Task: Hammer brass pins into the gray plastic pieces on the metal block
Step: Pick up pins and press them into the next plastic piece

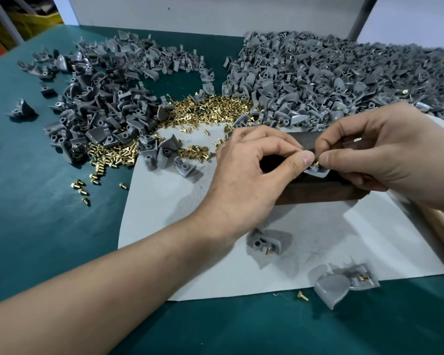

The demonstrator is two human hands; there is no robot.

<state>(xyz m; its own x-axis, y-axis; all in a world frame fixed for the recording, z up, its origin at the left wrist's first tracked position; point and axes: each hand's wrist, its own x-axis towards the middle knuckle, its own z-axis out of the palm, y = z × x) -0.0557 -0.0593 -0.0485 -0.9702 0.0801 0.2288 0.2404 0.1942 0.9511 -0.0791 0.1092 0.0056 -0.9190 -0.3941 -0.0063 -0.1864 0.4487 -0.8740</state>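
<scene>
A dark metal block (326, 194) lies on a pale sheet at right of centre. On its top sits a gray plastic piece (317, 172), held down by the thumb of my left hand (249, 170), whose fingers curl round it. My right hand (374, 152) pinches a small brass pin (317, 163) and holds it upright on the piece. Much of the block is hidden under both hands. No hammer is in view.
Brass pins (210, 111) are heaped behind the block, with strays on the green mat (49, 226). Gray pieces without pins (105, 103) pile at left; a bigger heap (344, 80) fills the right back. Loose pieces (264, 243) (338, 284) lie on the pale sheet (190, 226).
</scene>
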